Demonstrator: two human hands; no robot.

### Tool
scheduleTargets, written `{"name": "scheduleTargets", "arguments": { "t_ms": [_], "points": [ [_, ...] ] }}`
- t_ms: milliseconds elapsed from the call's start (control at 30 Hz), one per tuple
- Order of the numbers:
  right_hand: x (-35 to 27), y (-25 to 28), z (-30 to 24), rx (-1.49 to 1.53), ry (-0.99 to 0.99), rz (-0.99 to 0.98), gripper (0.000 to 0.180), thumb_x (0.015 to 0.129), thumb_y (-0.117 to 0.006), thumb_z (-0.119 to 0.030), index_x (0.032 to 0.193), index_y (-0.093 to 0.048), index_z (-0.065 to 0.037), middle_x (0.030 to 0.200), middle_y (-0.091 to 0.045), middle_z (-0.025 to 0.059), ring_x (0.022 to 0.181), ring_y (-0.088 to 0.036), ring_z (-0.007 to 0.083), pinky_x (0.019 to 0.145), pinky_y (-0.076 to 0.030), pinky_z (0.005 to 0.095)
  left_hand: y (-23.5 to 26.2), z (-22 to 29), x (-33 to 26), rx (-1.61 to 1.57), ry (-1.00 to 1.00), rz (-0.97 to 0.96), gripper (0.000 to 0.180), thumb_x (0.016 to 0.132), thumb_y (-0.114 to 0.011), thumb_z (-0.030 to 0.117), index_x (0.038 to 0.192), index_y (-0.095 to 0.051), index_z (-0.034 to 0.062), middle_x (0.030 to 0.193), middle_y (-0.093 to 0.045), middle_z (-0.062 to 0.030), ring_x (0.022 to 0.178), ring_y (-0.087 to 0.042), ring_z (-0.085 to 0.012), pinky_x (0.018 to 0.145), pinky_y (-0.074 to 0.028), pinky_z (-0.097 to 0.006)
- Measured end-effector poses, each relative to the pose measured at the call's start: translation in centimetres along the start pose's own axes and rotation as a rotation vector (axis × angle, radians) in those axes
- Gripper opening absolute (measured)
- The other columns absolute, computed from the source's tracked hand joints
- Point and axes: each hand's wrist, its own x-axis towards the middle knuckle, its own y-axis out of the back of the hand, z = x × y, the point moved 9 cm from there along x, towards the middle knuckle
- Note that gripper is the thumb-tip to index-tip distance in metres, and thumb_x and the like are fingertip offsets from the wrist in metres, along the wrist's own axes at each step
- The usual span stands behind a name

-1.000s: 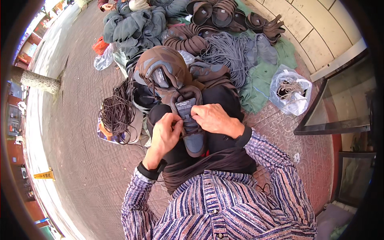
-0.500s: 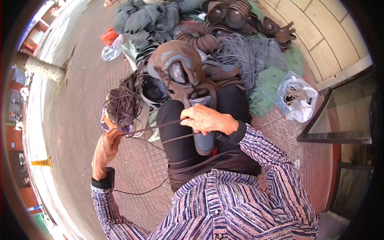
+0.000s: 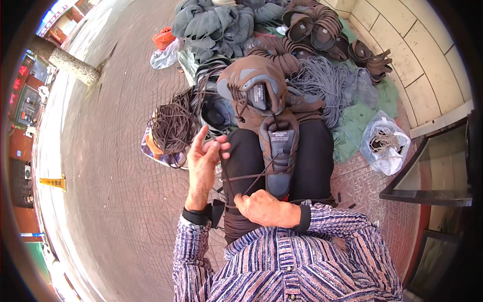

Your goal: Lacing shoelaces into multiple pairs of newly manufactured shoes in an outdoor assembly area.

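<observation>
Far left: storefront sign with red lit characters [image 3: 18, 84], then a small yellow board [image 3: 53, 182] with dark characters, too small to make out. Tangled dark-brown cord bundle [image 3: 173, 126] sits on the pavement, partly over a purple-and-orange bag [image 3: 151, 146].

Left hand [image 3: 202, 166]: up beside the wearer's left knee, part-open, fingers spread. A thin brown lace [image 3: 259, 176] runs down from its fingertips; can't tell if it's actually pinched.

Brown shoe with blue-grey panels [image 3: 251, 83] lies tilted just beyond the knees, opening toward the wearer. Tongue carries a dark label [image 3: 258, 95] with pale lettering, skewed by the tilt.

Right hand [image 3: 266, 208]: low over the lap, fingers curled closed, lace gripped at the fingertips, strand taut up to the eyelets.

Brown low-cut shoe with blue-grey toe [image 3: 278, 183]: between the thighs, toe toward the wearer, collar away. Brown trim, grey padded tongue, lace crossing it. Tongue label [image 3: 282, 136] is dark, rectangular, with bold pale capitals above smaller print.

Behind, to the right: heap of grey cords [image 3: 322, 90], plus nested rows of brown shoe uppers [image 3: 322, 32] showing small pale label patches. Far right: translucent plastic bag [image 3: 385, 156] holding beige cord.
</observation>
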Motion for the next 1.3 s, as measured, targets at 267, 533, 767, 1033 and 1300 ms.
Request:
{"name": "scheduleTargets", "arguments": {
  "t_ms": [267, 533, 767, 1033, 1300],
  "points": [
    [-3.0, -0.1, 1.3, 0.217, -0.011, -0.135, 0.037, 0.075, -0.057, -0.01, 0.104, -0.056, 0.013, 0.061, -0.06, 0.0166, 0.055, -0.063, 0.0297, 0.049, -0.051, 0.0387, -3.7, -4.7, 0.4, 0.057, 0.189, -0.194, 0.019, 0.091, -0.059, 0.009, 0.105, -0.062, -0.0028, 0.085, -0.069, -0.0097, 0.055, -0.045, -0.0035, 0.049, -0.036, -0.017],
    [-4.0, 7.9, 14.1, 0.244, -0.534, 0.298, 0.016, 0.088, -0.056, -0.017, 0.096, -0.059, -0.003, 0.068, -0.063, 0.0193, 0.067, -0.065, 0.035, 0.057, -0.052, 0.0438, -5.8, -4.3, -0.2, 0.651, 0.06, -0.236, 0.015, 0.086, -0.065, 0.014, 0.09, -0.068, 0.0001, 0.068, -0.067, -0.003, 0.061, -0.059, -0.0049, 0.056, -0.044, -0.021],
    [-2.9, 7.3, 15.4, 0.322, -0.553, 0.266, 0.015, 0.088, -0.055, -0.015, 0.093, -0.06, -0.002, 0.07, -0.062, 0.0218, 0.069, -0.062, 0.0404, 0.062, -0.049, 0.0464, -6.5, -3.0, -0.2, 0.965, -0.201, -0.063, 0.014, 0.083, -0.065, 0.015, 0.086, -0.065, 0.0021, 0.064, -0.064, -0.0033, 0.057, -0.057, -0.0069, 0.054, -0.045, -0.026],
    [-3.0, 4.7, 16.9, 0.958, -0.8, 0.069, 0.019, 0.089, -0.048, -0.011, 0.095, -0.057, 0.004, 0.062, -0.062, 0.0149, 0.047, -0.061, 0.0237, 0.044, -0.048, 0.0345, -6.8, -3.2, -0.3, 0.969, -0.228, -0.09, 0.011, 0.081, -0.065, 0.015, 0.086, -0.064, 0.0051, 0.065, -0.063, -0.0093, 0.056, -0.062, -0.0189, 0.055, -0.047, -0.029],
    [-1.9, 4.2, 17.1, 1.021, -0.679, -0.09, 0.02, 0.089, -0.046, -0.009, 0.097, -0.055, 0.007, 0.062, -0.061, 0.0125, 0.041, -0.059, 0.0179, 0.035, -0.044, 0.0273, -7.4, -3.4, -0.1, 0.943, -0.295, -0.109, 0.011, 0.087, -0.063, 0.012, 0.088, -0.064, 0.0007, 0.067, -0.065, -0.0068, 0.058, -0.062, -0.0124, 0.055, -0.048, -0.026]
  ]
}}
